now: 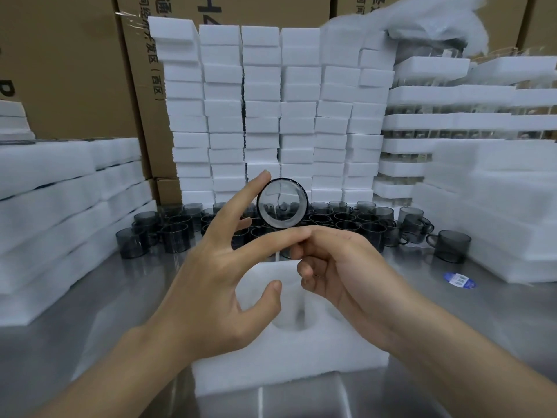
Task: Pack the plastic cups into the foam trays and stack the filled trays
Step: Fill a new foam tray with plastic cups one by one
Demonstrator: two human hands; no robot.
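Observation:
I hold one smoky grey plastic cup up at mid-frame, its round bottom facing me. My left hand touches it with a fingertip at the upper left rim and another finger under it. My right hand grips it from below. Under both hands a white foam tray lies on the steel table, its round holes showing. Several more grey cups stand in rows behind it.
Tall stacks of white foam blocks rise behind the cups. Foam slabs are piled at left. Stacked filled trays and more foam stand at right, cardboard boxes behind. A blue sticker lies on the table.

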